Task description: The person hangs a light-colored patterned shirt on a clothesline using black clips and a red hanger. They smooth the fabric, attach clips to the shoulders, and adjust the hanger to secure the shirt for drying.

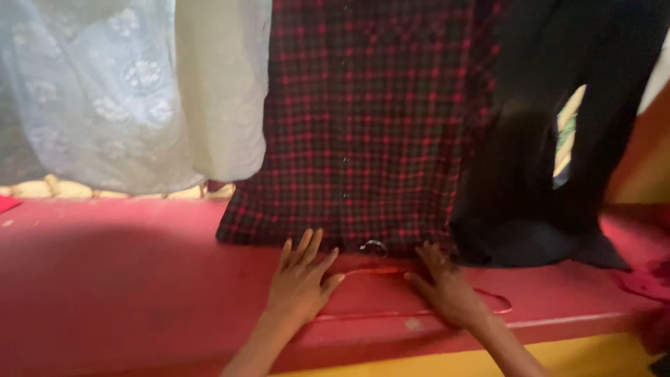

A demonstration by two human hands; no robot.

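your left hand (301, 281) lies flat on the red painted bench (125, 279), fingers (308, 246) spread wide and pointing away from you, holding nothing. your right hand (447, 290) is flat too, just beside it, fingers loosely spread, pressing down on the thin red wire clothes hanger (499, 301) that lies on the bench. the hanger's lower bar runs between your two hands and its right-hand corner curves out past your right wrist. its small metal hook (373, 245) shows between your hands, right at the hem of the red and dark green checked flannel shirt (370, 119). that shirt hangs down in front of you, its lower edge resting on the bench and touching the hanger's top. to the left of it hang a cream plain cloth (223, 84) and, further left, a pale blue lacy flowered fabric (105, 91). to the right hangs a black garment (530, 139), its bottom bunched on the bench near your right hand. a yellow strip (579, 352) runs below the bench's front edge. no containers show.
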